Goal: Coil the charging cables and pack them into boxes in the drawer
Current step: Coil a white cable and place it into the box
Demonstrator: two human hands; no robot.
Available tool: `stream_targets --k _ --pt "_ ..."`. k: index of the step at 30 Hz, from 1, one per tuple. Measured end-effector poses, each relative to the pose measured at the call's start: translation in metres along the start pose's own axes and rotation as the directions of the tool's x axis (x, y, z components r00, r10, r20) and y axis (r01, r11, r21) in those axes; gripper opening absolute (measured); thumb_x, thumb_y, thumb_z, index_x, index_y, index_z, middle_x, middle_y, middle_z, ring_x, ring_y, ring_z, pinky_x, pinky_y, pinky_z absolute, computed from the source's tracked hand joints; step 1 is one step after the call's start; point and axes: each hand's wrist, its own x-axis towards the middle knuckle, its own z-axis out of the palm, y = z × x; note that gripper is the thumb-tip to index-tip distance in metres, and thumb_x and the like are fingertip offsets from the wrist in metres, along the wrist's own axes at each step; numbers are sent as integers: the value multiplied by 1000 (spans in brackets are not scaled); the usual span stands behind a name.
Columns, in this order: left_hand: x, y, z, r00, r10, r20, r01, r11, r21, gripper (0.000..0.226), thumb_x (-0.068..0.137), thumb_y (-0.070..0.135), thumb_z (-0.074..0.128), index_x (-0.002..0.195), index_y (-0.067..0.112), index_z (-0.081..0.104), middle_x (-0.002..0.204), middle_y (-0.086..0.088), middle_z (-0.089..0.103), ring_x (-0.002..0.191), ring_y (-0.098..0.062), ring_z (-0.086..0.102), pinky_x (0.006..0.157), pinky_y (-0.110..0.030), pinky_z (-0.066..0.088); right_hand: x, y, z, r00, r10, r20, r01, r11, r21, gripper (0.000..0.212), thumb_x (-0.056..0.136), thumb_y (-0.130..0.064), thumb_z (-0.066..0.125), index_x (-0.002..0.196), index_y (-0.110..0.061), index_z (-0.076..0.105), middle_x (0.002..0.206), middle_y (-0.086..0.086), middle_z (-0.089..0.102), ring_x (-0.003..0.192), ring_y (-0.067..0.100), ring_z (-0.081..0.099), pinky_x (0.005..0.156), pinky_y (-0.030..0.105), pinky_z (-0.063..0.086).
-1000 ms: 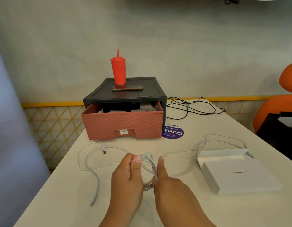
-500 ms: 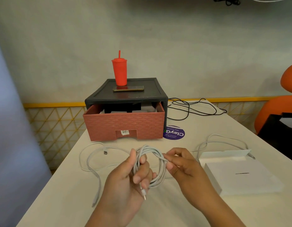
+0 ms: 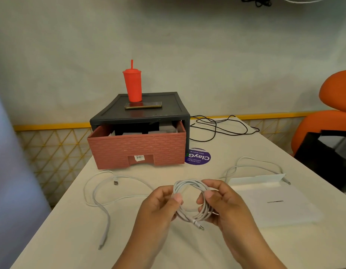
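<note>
Soft, even indoor light, moderately bright, with no hard glare. Faint shadows lie under the hands on the desk (image 3: 187,249). Wide-angle bending curves the edges; the left margin is a blurred bluish smear.

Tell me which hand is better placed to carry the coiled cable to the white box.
Probably the right hand: it pinches the coiled cable, and the white box lies on its side.

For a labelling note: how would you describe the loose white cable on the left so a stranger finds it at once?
Find the reddish drawer. In front of it, a white cable sprawls in wide loops. Unlike the coil between the left hand and right hand, and the cord by the white box, it lies leftmost.
</note>
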Motion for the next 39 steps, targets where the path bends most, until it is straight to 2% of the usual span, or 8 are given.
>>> stream_targets --k 4,11,20,26,29,32,35,39 --pt "3 0 8 1000 -9 9 8 997 82 18 85 6 60 82 20 71 71 6 71 61 -1 59 59 -11 45 0 -4 -14 999 36 2 -35 998 -61 16 92 -9 49 97 -14 63 64 -1 62 58 9 55 57 25 48" --pt "2 -5 40 986 -159 38 160 987 -10 14 84 4 62 82 16 69 76 -3 70 60 -6 58 58 -19 51 2 -2 -35 987 40 -154 -47 998 -42 22 95 -17 46 96 -25 66 71 4 64 64 15 57 62 29 47" --pt "3 -17 77 966 -247 75 250 968 -37 10 83 4 64 84 13 65 77 -4 67 65 -9 60 56 -20 50 1 0 -70 966 95 -239 -115 991 -72 28 97 -18 42 95 -32 67 69 3 62 60 17 58 47 24 47" --pt "8 -34 99 964 -205 172 190 977 99 13 79 7 69 87 13 60 80 -2 62 64 -14 57 69 -29 53 9 5 -92 952 -4 -306 -84 958 -274 30 96 -9 38 90 -20 65 68 5 56 43 3 49 50 23 41" --pt "13 -33 108 951 -213 225 177 969 171 33 61 26 68 92 18 61 78 3 62 62 -11 55 72 -30 52 20 3 -111 935 -116 -335 -20 926 -377 28 96 -10 38 94 -20 64 65 4 55 44 3 48 55 23 40" --pt "24 -37 115 949 -239 203 190 953 235 36 60 32 62 96 28 59 87 8 62 75 -9 58 85 -33 51 39 0 -139 897 -227 -380 20 878 -478 26 97 -11 39 99 -17 64 61 1 52 47 8 49 56 23 38" --pt "39 -49 123 952 -255 173 196 935 296 25 81 27 65 104 31 56 106 7 57 95 -11 58 94 -34 49 60 -6 -171 853 -301 -426 35 848 -529 26 98 -11 38 105 -13 63 65 3 52 52 16 50 58 25 39" --pt "54 -60 129 940 -286 185 206 910 360 46 85 32 61 129 31 45 127 3 47 113 -16 52 98 -34 45 76 -6 -194 835 -318 -449 19 832 -554 27 99 -15 36 108 -16 62 73 4 55 58 16 50 60 24 40"
